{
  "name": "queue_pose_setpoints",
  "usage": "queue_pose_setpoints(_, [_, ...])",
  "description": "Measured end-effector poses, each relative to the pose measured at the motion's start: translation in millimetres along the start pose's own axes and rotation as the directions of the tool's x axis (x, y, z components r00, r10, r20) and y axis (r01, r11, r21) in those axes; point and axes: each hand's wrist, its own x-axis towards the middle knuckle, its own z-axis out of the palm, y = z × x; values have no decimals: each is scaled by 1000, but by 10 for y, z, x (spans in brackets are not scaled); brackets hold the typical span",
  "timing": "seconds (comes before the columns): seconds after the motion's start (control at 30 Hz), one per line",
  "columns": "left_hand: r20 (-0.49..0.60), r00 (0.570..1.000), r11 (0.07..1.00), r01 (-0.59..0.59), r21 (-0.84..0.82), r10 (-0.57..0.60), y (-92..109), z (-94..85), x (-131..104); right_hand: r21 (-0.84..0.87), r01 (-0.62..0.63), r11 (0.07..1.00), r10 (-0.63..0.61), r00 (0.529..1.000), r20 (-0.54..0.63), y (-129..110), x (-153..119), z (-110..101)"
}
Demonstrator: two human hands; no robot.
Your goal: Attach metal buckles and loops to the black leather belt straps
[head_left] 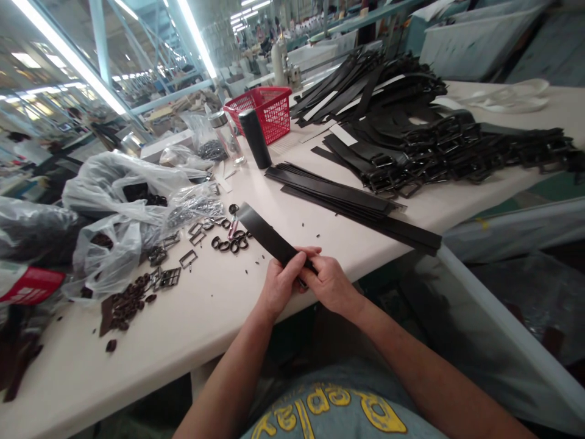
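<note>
A dark belt strap (pixel 267 235) slants up and away from my hands over the table's front part. My left hand (pixel 286 277) is closed around it, thumb on top. My right hand (pixel 326 280) grips the near end, its fingers meeting those of the left. What lies between the fingertips is mostly hidden; a bit of dark metal shows there. Just beyond the strap lie several dark loops (pixel 231 244) and loose metal buckles (pixel 188 259). To the right rests a stack of flat dark straps (pixel 338 198).
Buckled belts (pixel 411 152) are heaped at the right rear. A red basket (pixel 269 113), a black cylinder (pixel 255 139) and a glass bottle (pixel 228 140) stand at the back. Plastic bags (pixel 119 177) and small brown pieces (pixel 130 305) lie left. A pale bin (pixel 493 329) adjoins the table.
</note>
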Motion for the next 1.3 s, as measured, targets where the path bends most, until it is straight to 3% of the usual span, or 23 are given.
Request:
queue_pose_setpoints(0.2, [-98,994,998,-48,-36,45,-168,-52,-52,135,-80,988,76,996,37,-16,0,-25])
queue_pose_setpoints(0.4, [16,997,986,-73,148,72,-200,-143,-36,316,-92,944,63,993,100,61,-27,-65])
queue_pose_setpoints(0.53, [65,986,921,-164,354,151,-142,-234,-94,189,-26,982,-3,988,151,3,-44,-204])
queue_pose_setpoints(0.63, [8,987,905,-148,399,158,-137,-306,-128,29,31,999,-34,993,109,-157,47,-499])
queue_pose_setpoints(0.73, [-42,993,929,-87,359,109,-137,-323,-136,-122,43,992,-43,999,-1,-363,296,-963])
queue_pose_setpoints(0.8, [-45,993,943,-86,322,106,-126,-305,-135,-302,-37,953,12,996,-85,-464,534,-1314])
queue_pose_setpoints(0.83, [-41,993,948,-90,305,107,-118,-292,-135,-436,-127,891,60,985,-163,-493,659,-1485])
queue_pose_setpoints(0.93, [-32,994,961,-96,261,108,-93,-255,-143,-565,-269,780,106,947,-304,-501,959,-1904])
queue_pose_setpoints(1.0, [-36,993,966,-100,237,111,-76,-235,-152,-630,-346,695,73,906,-417,-468,1046,-2052])
queue_pose_setpoints(1.1, [-36,992,964,-106,245,118,-57,-212,-163,-778,-377,503,-91,872,-481,-372,1030,-2017])
queue_pose_setpoints(1.2, [-17,991,949,-124,289,135,-59,-200,-164,-909,-268,320,-155,931,-329,-198,987,-1743])
queue_pose_setpoints(1.3, [10,988,936,-148,318,153,-85,-205,-160,-946,-177,272,-88,974,-208,4,1024,-1434])
